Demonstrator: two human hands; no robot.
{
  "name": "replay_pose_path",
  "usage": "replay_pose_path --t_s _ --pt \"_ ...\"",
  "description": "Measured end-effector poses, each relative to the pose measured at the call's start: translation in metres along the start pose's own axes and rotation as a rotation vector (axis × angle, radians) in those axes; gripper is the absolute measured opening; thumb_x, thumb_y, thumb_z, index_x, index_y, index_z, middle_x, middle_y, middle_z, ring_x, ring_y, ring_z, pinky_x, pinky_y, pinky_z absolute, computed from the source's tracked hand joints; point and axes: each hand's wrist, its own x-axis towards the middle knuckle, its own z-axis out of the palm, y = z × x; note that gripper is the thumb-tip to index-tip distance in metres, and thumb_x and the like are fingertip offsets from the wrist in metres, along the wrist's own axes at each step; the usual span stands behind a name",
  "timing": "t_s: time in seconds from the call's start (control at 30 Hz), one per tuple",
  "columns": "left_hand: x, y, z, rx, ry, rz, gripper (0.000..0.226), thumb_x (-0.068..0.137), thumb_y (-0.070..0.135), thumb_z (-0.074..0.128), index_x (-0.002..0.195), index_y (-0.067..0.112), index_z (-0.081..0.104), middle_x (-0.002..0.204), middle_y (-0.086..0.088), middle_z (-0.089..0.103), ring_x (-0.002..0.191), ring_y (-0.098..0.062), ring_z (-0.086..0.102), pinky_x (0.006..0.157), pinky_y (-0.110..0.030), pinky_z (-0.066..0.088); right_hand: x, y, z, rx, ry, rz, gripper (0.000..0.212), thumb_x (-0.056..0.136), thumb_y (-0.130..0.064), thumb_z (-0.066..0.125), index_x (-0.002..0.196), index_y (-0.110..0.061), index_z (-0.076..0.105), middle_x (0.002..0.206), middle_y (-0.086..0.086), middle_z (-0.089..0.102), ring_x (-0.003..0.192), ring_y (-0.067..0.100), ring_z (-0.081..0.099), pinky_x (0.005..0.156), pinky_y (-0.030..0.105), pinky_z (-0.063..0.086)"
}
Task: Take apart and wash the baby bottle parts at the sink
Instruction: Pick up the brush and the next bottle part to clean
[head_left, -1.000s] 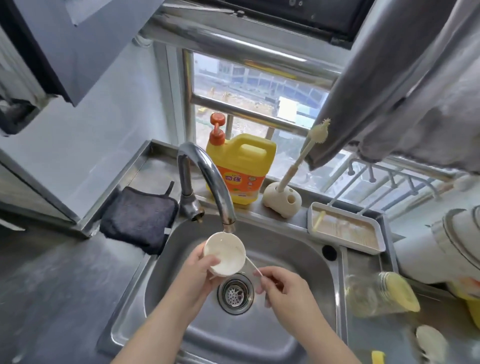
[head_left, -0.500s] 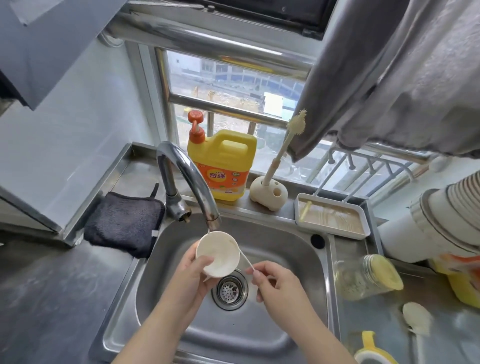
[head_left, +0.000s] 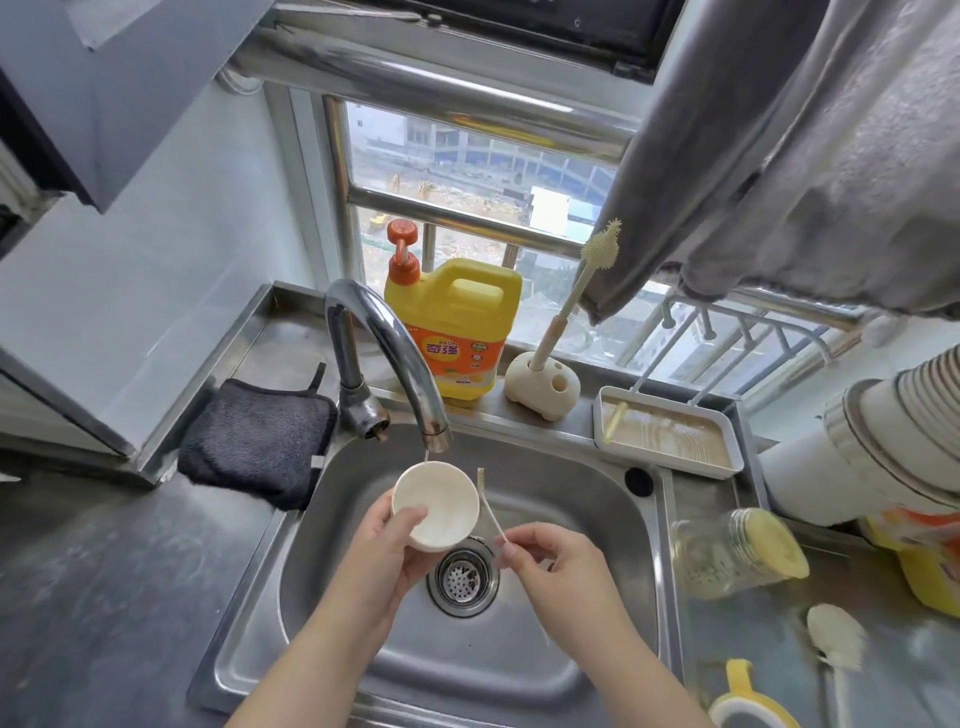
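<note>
over the steel sink (head_left: 582, 467), in the head view, your left hand (head_left: 382, 558) grips a round white bottle part (head_left: 435, 505), thumb curled over its near rim and fingers hidden behind it, its open side facing you. the part sits just below the tap spout (head_left: 434, 434), and a thin thread of water reaches its far rim. your right hand (head_left: 558, 569) pinches the lower end of a thin straw brush (head_left: 487, 501) between thumb and fingertips; the brush rises with its bristled tip just right of the part, near it but apart from it. both hands hang above the drain strainer (head_left: 462, 574), which shows in the gap between them.

the basin has open room toward its right wall and its near edge. on the back ledge stand a yellow detergent jug (head_left: 460, 332) and a cream brush holder (head_left: 540, 387) with a long brush (head_left: 584, 283) leaning in it, then a white tray (head_left: 670, 441) at the sink's right rear corner. a dark cloth (head_left: 257, 441) lies at the left rim. on the right counter, just past the rim, a glass bottle body (head_left: 737, 553) lies on its side, with a pale brush head (head_left: 834, 642) and a yellow-handled piece (head_left: 745, 699) nearer you.
</note>
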Motion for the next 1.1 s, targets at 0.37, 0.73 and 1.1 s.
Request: replay_pose_path --t_s 0.37,0.73,1.1 --pt "-0.001 -0.007 0.001 0.005 -0.011 0.002 0.022 0.094 0.005 0.048 0.111 0.012 0.059 0.100 -0.010 0.065 0.092 -0.022 0.061 0.081 -0.032 0.052 0.004 0.013 -0.002 0.028 -0.040 -0.008 0.014 0.086 -0.015 0.067 0.077 -0.025 0.071 0.069 -0.006 0.071 0.063 -0.005 0.059 0.062 0.009 0.042" --pt "0.003 -0.015 -0.001 -0.090 0.110 0.030 0.019 0.096 0.007 0.046 0.110 0.016 0.057 0.098 -0.005 0.059 0.085 -0.015 0.059 0.073 -0.025 0.055 0.001 0.020 -0.008 -0.037 -0.061 0.025 0.010 0.087 -0.019 0.066 0.080 -0.025 0.070 0.071 -0.010 0.064 0.062 -0.008 0.053 0.063 0.008 0.040" --pt "0.009 -0.036 0.013 -0.037 0.077 -0.027 0.022 0.098 0.014 0.044 0.120 0.011 0.050 0.110 -0.014 0.057 0.094 -0.025 0.060 0.073 -0.029 0.055 -0.018 0.038 -0.025 0.026 -0.011 0.076 0.010 0.090 -0.021 0.063 0.093 -0.018 0.072 0.076 -0.014 0.061 0.063 -0.014 0.052 0.065 0.004 0.041"
